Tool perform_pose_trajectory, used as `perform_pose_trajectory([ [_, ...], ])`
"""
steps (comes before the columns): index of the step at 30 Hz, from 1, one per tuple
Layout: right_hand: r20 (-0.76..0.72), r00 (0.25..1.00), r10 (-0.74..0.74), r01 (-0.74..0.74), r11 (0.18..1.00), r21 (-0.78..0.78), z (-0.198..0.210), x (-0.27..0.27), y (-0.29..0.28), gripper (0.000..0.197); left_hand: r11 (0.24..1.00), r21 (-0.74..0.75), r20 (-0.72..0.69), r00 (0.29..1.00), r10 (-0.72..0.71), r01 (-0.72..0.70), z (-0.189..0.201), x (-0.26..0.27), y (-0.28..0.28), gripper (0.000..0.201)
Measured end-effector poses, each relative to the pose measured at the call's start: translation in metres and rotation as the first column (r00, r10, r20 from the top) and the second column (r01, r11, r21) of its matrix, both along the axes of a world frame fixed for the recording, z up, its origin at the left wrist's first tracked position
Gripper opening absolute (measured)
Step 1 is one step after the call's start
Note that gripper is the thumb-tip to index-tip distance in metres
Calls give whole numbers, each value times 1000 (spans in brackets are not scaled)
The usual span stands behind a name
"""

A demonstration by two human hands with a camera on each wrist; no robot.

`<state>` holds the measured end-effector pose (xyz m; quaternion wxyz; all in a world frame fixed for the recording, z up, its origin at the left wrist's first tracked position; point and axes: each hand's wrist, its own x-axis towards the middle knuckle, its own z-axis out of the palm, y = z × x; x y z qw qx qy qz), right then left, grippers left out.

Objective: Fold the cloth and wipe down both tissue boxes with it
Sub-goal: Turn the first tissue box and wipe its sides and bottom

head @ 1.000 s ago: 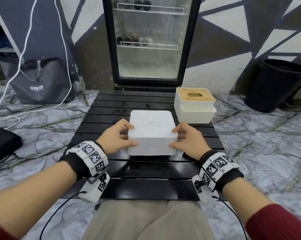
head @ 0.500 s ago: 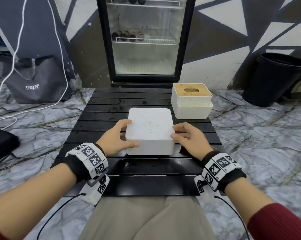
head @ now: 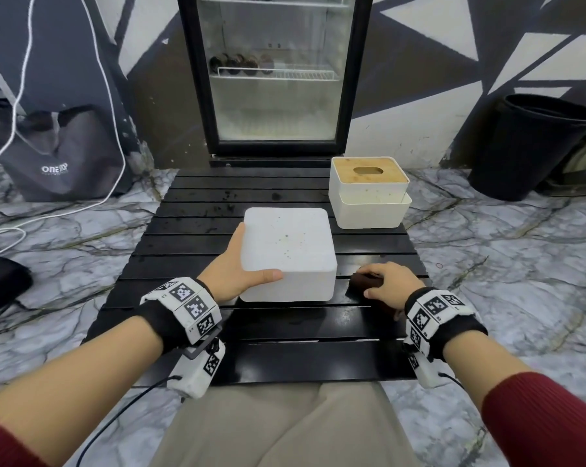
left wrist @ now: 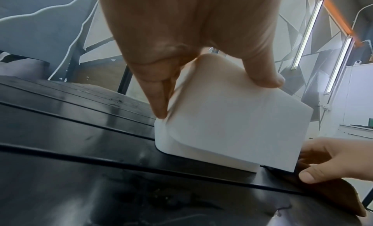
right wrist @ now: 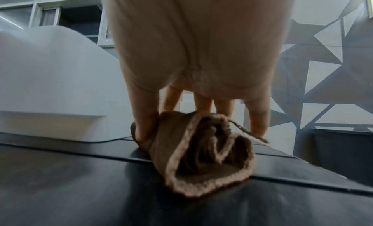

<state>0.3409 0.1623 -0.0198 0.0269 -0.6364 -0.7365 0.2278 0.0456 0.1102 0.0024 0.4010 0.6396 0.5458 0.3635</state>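
The left hand (head: 232, 264) clamps the white tissue box (head: 286, 254) mid-table, thumb along its near face. The right hand (head: 387, 284) closes round the bunched brown cloth (right wrist: 201, 151) near the table's (head: 285, 358) right edge. That loose bundle could unroll on lifting. The second tissue box (head: 369, 197) sits at the far right corner. A bag (head: 62, 156) reads "ONE STOP".

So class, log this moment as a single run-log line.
stage: picking up cloth | left hand: steadies white tissue box | right hand: grips folded brown cloth on black slatted table | bamboo-lid tissue box: untouched
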Motion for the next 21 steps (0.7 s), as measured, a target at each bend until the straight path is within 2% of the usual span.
perform_pose_trajectory([
  [4,-46,999,20,-19,999,36,-3,-1,-1,45,998,-26,9,999,53,-53,-2,-2,-6,91],
  [8,-56,998,20,-16,997,78,-3,-2,-1,43,990,-88,-41,994,105,-108,-4,-4,-10,112],
  [11,-174,984,-28,43,996,83,2,-3,-1,39,983,-136,-51,991,120,-126,-6,-6,-13,117],
  [14,-349,936,-35,109,975,194,18,-4,3,39,979,-165,-63,992,110,-119,-6,-10,-13,113],
  [17,-512,855,78,93,949,300,44,-14,3,38,973,-184,-4,990,140,-139,-3,-12,-8,105],
  [21,-413,856,312,-167,922,350,65,-38,-7,39,943,-221,125,951,282,-250,1,-3,7,77],
])
